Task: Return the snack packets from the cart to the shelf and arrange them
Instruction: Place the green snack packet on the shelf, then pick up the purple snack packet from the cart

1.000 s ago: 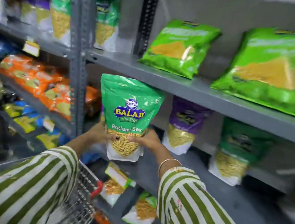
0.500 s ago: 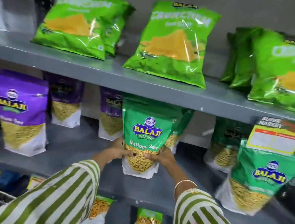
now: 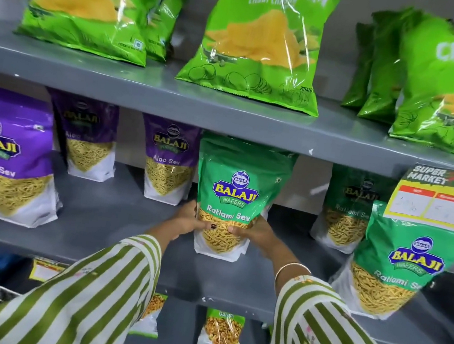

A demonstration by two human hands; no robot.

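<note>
Ratlami Sev packet (image 3: 231,198), green, upright on the middle shelf (image 3: 117,215), its base apparently touching the shelf surface, though the lower edge is partly hidden by the fingers. Left hand (image 3: 185,221) and right hand (image 3: 255,231) each have a closed grip on the packet's lower sides, thumbs across the clear window. Striped sleeves reach in from below. More green packets stand behind it. Purple Aloo Sev packets (image 3: 170,162) stand upright to its left, well spaced. Another Ratlami Sev pouch (image 3: 406,265) leans tilted at right, near the shelf's front edge, under a yellow price tag (image 3: 437,197). Upper shelf (image 3: 227,112) carries light green crisp bags (image 3: 261,41).
</note>
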